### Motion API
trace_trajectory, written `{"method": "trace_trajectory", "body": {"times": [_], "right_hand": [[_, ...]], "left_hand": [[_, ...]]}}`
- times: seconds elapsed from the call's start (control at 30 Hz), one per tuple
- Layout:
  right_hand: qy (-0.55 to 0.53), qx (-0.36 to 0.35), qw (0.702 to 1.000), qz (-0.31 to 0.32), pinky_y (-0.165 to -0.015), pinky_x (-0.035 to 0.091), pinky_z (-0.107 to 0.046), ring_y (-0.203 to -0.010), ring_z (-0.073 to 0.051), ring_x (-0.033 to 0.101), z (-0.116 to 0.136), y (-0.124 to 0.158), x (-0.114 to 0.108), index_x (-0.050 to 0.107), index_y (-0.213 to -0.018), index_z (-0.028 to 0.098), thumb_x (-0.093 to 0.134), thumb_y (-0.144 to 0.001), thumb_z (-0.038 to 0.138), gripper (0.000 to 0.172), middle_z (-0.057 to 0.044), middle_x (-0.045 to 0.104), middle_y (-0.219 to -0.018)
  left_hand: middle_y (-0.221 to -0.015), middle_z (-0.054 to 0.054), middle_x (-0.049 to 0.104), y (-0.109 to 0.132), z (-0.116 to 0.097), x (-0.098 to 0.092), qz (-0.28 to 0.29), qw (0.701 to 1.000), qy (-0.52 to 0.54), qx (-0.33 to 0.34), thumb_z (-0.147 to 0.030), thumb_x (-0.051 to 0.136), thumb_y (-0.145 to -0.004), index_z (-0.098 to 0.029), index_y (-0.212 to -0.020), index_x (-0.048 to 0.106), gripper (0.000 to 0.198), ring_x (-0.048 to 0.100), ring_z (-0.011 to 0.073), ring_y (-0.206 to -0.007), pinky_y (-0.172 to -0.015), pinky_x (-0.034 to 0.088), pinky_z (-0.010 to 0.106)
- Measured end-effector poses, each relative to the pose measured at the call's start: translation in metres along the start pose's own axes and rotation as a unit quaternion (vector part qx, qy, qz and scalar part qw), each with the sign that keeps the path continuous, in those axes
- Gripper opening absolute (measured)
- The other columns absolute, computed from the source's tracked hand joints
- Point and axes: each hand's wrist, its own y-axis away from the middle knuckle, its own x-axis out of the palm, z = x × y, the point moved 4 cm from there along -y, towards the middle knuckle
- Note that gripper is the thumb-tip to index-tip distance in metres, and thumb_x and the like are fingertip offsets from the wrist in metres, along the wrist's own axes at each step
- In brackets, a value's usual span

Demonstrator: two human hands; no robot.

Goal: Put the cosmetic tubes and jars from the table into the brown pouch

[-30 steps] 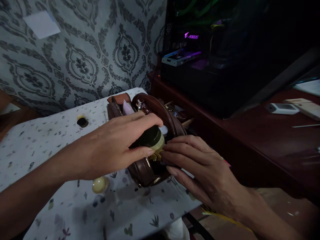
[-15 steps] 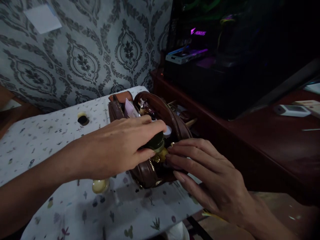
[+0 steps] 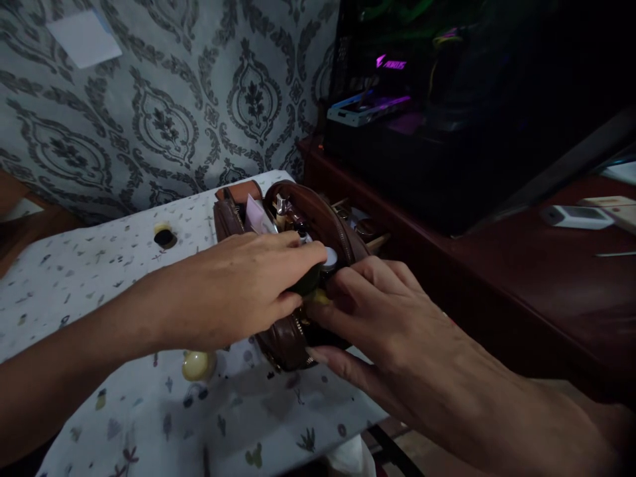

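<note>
An unzipped brown leather bag (image 3: 285, 344) lies on the patterned white cloth, full of small items. Over its opening, my left hand (image 3: 238, 285) has thumb and fingers closed around a dark green round container (image 3: 307, 281). My right hand (image 3: 392, 324) reaches into the near right part of the bag, fingers bent beside a yellow item (image 3: 318, 297); its thumb is apart, near the zipper edge. A white round lid (image 3: 328, 258) shows just behind the green container. Farther back in the bag are a pale pink packet (image 3: 256, 213) and a shiny wrapped item (image 3: 281, 204).
A small black and yellow jar (image 3: 163, 235) stands at the left on the cloth (image 3: 119, 252). Nearer is a round pale yellow container (image 3: 196, 366). A computer case (image 3: 447, 146) sits on the dark red desk (image 3: 501, 285) at the right, with a white device (image 3: 579, 217).
My right hand has moved left and farther over the bag, its fingers now bent more and covering part of the yellow item. My left hand has shifted only slightly.
</note>
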Motion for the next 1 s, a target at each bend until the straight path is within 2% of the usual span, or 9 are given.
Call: {"method": "trace_trajectory", "body": {"times": [0.07, 0.13, 0.23, 0.43, 0.6, 0.8, 1.0], "right_hand": [[-0.019, 0.002, 1.0, -0.002, -0.079, 0.05, -0.048, -0.091, -0.027, 0.053, -0.001, 0.004, 0.001, 0.069, -0.094, 0.023, 0.061, -0.096, 0.035, 0.015, -0.01, 0.059, -0.099], [-0.036, 0.008, 0.999, -0.001, -0.075, 0.048, -0.045, -0.089, -0.026, 0.051, -0.002, 0.008, 0.002, 0.068, -0.084, 0.023, 0.059, -0.097, 0.034, 0.02, -0.009, 0.058, -0.095], [-0.049, 0.008, 0.999, -0.009, -0.071, 0.047, -0.041, -0.086, -0.024, 0.05, -0.002, 0.012, 0.003, 0.067, -0.08, 0.021, 0.055, -0.1, 0.034, 0.027, -0.009, 0.056, -0.093], [-0.053, 0.032, 0.998, 0.005, -0.083, 0.05, -0.042, -0.098, -0.025, 0.053, -0.002, 0.015, 0.001, 0.069, -0.086, 0.02, 0.056, -0.1, 0.033, 0.023, -0.009, 0.059, -0.101], [-0.06, 0.03, 0.998, 0.002, -0.087, 0.052, -0.042, -0.105, -0.025, 0.055, -0.003, 0.017, 0.001, 0.071, -0.096, 0.021, 0.055, -0.101, 0.034, 0.021, -0.01, 0.061, -0.108], [-0.051, 0.008, 0.998, -0.042, -0.086, 0.055, -0.041, -0.106, -0.026, 0.059, -0.002, 0.019, -0.002, 0.067, -0.113, 0.017, 0.054, -0.102, 0.035, 0.025, -0.012, 0.065, -0.109], [-0.041, 0.005, 0.997, -0.07, -0.086, 0.056, -0.043, -0.105, -0.027, 0.061, -0.002, 0.024, -0.001, 0.064, -0.113, 0.014, 0.056, -0.101, 0.037, 0.028, -0.015, 0.066, -0.113]], "left_hand": [[-0.088, 0.001, 0.064, -0.001, 0.0, 0.0, 0.006, 1.0, -0.007, -0.001, -0.019, 0.056, -0.087, -0.026, -0.088, 0.055, 0.007, 0.06, 0.0195, -0.073, -0.06, 0.038, 0.03], [-0.084, 0.0, 0.063, -0.002, 0.001, 0.001, 0.008, 1.0, -0.001, -0.009, -0.018, 0.059, -0.086, -0.025, -0.086, 0.052, 0.01, 0.058, 0.0191, -0.071, -0.059, 0.035, 0.03], [-0.08, -0.001, 0.061, -0.004, 0.002, 0.004, 0.007, 1.0, 0.003, -0.016, -0.02, 0.063, -0.086, -0.025, -0.083, 0.05, 0.014, 0.056, 0.0179, -0.068, -0.059, 0.035, 0.03], [-0.094, 0.0, 0.061, -0.009, 0.002, 0.011, 0.043, 0.998, -0.038, -0.04, -0.025, 0.061, -0.091, -0.022, -0.092, 0.052, 0.01, 0.059, 0.0181, -0.082, -0.063, 0.037, 0.029], [-0.078, -0.001, 0.059, -0.016, 0.002, 0.016, 0.071, 0.994, -0.05, -0.06, -0.03, 0.064, -0.088, -0.021, -0.086, 0.05, 0.017, 0.056, 0.0163, -0.068, -0.055, 0.034, 0.028], [-0.082, -0.001, 0.062, -0.022, 0.0, 0.022, 0.066, 0.994, -0.041, -0.078, -0.03, 0.068, -0.086, -0.021, -0.088, 0.048, 0.021, 0.06, 0.0167, -0.07, -0.052, 0.034, 0.027], [-0.09, 0.0, 0.061, -0.022, -0.005, 0.025, 0.054, 0.996, -0.032, -0.065, -0.017, 0.063, -0.085, -0.02, -0.091, 0.045, 0.02, 0.061, 0.0163, -0.077, -0.056, 0.037, 0.027]]}}
